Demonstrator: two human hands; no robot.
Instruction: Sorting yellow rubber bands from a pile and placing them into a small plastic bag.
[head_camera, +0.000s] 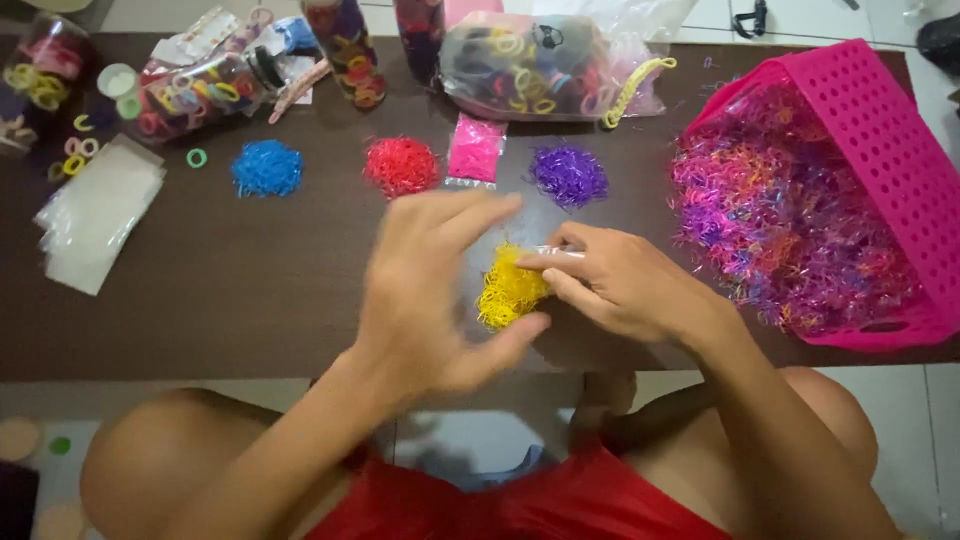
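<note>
Yellow bands at centre frame on the dark brown table. Along the top: blue pile, red pile, pink packet, purple pile. Far right, hot-pink perforated basket, a pink-purple-orange tangle inside.

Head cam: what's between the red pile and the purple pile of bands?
A small clear bag of pink bands lies between the red pile and the purple pile on the dark table, seen in the head view.

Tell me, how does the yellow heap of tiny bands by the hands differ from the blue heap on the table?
The yellow heap lies near the table's front edge, between the left hand and the right hand, which touches it; the blue heap sits farther back to the left, untouched. The yellow heap is partly hidden by fingers, the blue heap fully visible. Both are loose piles of tiny single-coloured elastic bands on the dark table.
</note>
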